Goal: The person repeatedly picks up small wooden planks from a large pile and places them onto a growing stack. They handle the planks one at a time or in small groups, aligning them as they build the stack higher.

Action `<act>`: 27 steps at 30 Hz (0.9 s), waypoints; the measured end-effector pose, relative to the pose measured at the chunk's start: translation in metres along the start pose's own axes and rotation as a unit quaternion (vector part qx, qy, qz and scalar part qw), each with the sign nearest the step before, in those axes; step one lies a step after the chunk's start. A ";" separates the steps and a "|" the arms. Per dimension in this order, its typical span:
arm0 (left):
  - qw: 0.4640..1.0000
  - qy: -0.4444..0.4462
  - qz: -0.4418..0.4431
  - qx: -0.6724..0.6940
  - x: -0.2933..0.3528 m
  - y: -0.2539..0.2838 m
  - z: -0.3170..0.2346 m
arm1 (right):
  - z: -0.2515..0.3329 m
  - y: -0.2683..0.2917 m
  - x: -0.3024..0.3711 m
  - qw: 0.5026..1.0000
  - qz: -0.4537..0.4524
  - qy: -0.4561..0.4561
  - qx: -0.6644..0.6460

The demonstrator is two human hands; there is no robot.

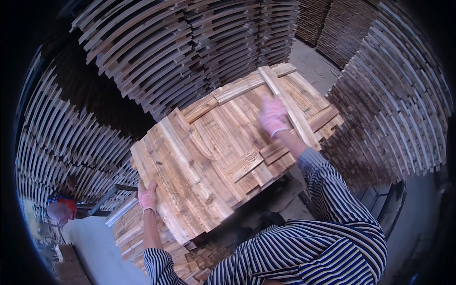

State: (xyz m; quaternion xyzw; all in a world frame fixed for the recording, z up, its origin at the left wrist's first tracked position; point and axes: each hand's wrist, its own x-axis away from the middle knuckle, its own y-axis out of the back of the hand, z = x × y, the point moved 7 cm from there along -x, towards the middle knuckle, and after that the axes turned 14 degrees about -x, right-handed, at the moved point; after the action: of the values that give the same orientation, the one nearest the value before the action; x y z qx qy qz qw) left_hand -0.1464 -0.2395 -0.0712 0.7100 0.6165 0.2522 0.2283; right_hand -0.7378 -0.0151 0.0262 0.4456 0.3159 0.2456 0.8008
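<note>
1. Head view: the plank stack (194, 166) is positioned between both hands, topped at right by a crosswise board (289, 105).
2. The stack's left edge is touched by the gloved left hand (147, 197); whether it is pinched by the fingers cannot be told.
3. The gloved right hand (274, 116) is blurred, just beside the board; its finger state cannot be told.

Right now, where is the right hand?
In the head view, the pink-gloved right hand, blurred, is right of centre, over the wooden boards, just left of a long slat.
</note>
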 end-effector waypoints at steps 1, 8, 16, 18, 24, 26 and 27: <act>1.000 -0.006 0.014 0.000 -0.003 -0.010 -0.005 | -0.052 0.013 -0.005 0.989 -0.037 -0.118 0.079; 0.995 0.008 0.005 -0.099 -0.002 -0.008 -0.017 | -0.039 0.006 0.005 0.983 0.145 -0.084 -0.077; 0.969 -0.019 0.028 -0.247 0.007 0.008 -0.052 | 0.155 -0.109 0.107 0.958 0.211 0.035 -0.189; 0.945 -0.028 0.063 -0.319 0.002 0.020 -0.054 | 0.147 -0.115 0.105 0.962 0.206 0.054 -0.173; 0.966 0.143 0.192 0.101 0.015 -0.006 0.019 | 0.153 -0.114 0.109 0.959 0.210 0.053 -0.182; 0.967 0.169 0.177 0.067 0.005 -0.011 0.044 | 0.165 -0.127 0.120 0.954 0.224 0.068 -0.188; 0.974 0.167 0.154 0.005 0.002 -0.020 0.042 | 0.157 -0.135 0.120 0.951 0.230 0.073 -0.193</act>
State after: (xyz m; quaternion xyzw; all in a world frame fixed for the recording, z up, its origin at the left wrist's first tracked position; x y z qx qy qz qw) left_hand -0.1347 -0.2351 -0.1164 0.7454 0.5305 0.3962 0.0768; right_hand -0.5278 -0.0870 -0.0620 0.3235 0.2091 0.5118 0.7679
